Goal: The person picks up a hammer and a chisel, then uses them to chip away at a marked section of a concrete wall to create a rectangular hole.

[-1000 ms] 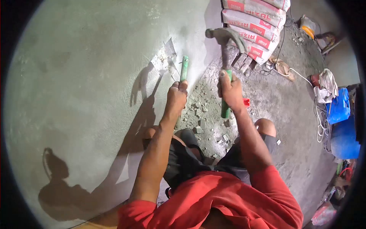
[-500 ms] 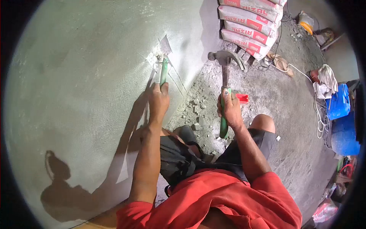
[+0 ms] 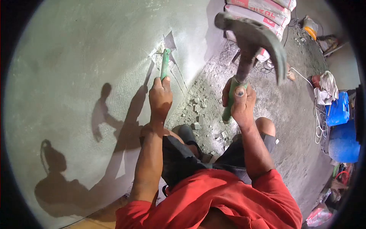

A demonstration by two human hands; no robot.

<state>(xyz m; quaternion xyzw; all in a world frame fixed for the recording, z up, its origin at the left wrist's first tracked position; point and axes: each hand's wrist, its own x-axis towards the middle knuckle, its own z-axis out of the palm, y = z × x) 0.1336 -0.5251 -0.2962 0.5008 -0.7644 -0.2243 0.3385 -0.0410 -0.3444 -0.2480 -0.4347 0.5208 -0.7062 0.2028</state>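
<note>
My left hand is closed round the lower end of a green-handled tool. The tool's upper end meets a chipped, broken patch in the grey plastered wall; I cannot make out its tip. In my right hand is a claw hammer, gripped by its green handle with the thumb along it. The hammer's head is raised large and near the camera, to the right of the green-handled tool and apart from it.
Stacked sacks stand at the top. Rubble lies on the floor between the wall and my knees. To the right are a white cable, a white cloth, a blue container and a blue drum.
My right hand has lifted the hammer up toward the camera, so its head looks larger. My left hand stays almost in place. The hammer's shadow now shows on the wall.
</note>
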